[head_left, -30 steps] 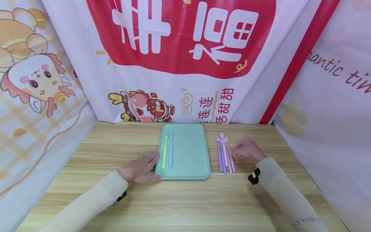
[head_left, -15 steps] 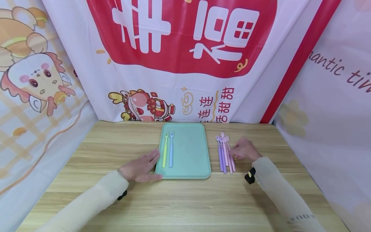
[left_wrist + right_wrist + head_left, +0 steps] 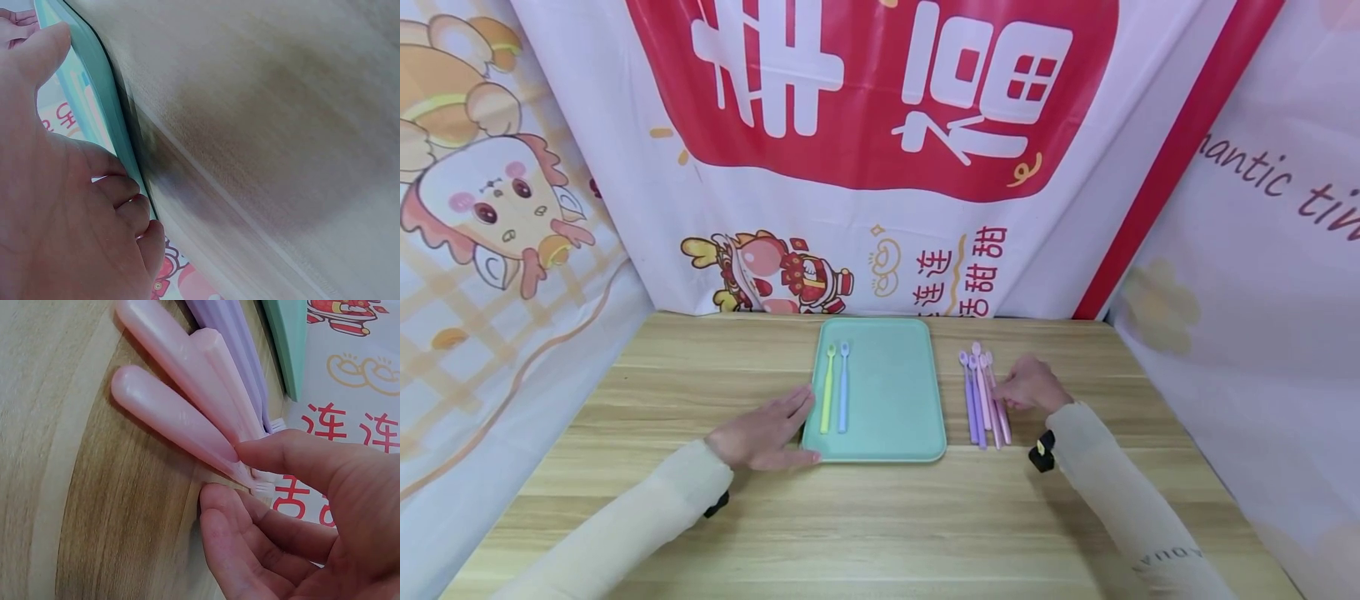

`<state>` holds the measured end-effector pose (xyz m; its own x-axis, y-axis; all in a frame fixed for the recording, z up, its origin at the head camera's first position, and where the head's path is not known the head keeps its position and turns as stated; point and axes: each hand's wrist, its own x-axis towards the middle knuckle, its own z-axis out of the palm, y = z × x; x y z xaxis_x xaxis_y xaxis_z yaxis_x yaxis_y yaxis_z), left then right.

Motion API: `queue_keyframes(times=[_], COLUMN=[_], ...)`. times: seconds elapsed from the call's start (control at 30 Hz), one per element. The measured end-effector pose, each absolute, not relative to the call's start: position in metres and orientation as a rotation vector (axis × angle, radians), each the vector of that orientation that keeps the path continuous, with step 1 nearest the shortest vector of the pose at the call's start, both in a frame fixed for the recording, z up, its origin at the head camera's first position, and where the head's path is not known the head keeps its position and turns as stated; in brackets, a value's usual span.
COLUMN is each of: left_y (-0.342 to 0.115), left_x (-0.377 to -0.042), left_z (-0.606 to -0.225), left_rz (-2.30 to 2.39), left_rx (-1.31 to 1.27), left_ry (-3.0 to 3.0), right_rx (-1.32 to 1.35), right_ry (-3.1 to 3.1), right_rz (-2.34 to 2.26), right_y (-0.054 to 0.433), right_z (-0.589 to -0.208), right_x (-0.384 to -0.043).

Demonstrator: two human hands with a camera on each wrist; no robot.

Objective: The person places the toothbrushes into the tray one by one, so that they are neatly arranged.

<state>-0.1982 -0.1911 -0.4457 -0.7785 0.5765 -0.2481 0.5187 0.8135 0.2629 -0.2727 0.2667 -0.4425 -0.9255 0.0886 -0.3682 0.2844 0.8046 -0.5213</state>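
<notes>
My left hand lies with straight fingers along the left edge of a mint-green tray, its thumb at the near left corner. A yellow-green toothbrush and a blue toothbrush lie side by side on the tray. To its right, several purple and pink toothbrushes are bunched on the table, a purple toothbrush at the left. My right hand is at the bunch's right side. In the right wrist view, its thumb and curled fingers straddle the outermost pink toothbrush near the head.
The wooden table carries the tray and brushes. A printed red-and-white cloth hangs right behind the tray, and more printed cloth hangs on both sides. A black device is strapped at the right wrist.
My right hand has moved a little left, from beside the bunch to the outermost pink toothbrush, and its fingertips now overlap it. The left hand and tray have stayed in place.
</notes>
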Motion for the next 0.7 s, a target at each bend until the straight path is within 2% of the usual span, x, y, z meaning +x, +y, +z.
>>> queue_keyframes(times=[0.7], left_y=[-0.1907], left_x=[-0.1961], left_z=[-0.4440], left_rz=[0.263], left_rx=[0.811], left_ry=[2.687], right_rx=[0.365], right_ry=[2.642], right_rz=[-0.880], right_y=[0.2651], right_z=[-0.4497], right_x=[-0.2823])
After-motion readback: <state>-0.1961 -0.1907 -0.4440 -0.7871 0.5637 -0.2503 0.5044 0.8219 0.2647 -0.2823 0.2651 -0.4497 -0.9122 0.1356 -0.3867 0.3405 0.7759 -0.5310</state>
